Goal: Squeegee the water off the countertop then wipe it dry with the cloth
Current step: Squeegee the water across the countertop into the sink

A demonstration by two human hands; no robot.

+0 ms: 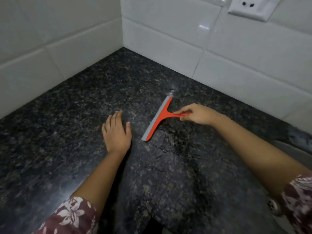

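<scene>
A red squeegee (159, 120) with a grey rubber blade lies blade-down on the dark speckled granite countertop (70, 115), its blade running diagonally from near the back wall toward me. My right hand (196, 114) pinches the thin red handle on the squeegee's right side. Flat on the counter just left of the blade rests my left hand (117, 132), fingers straight, holding nothing. Thin streaks and beads of water (170, 149) glisten on the stone to the right of and below the blade. No cloth is in view.
White tiled walls (168, 44) meet in a corner behind the counter. A white wall socket (249, 7) sits at the upper right. A sink rim and drain (273, 205) show at the lower right edge.
</scene>
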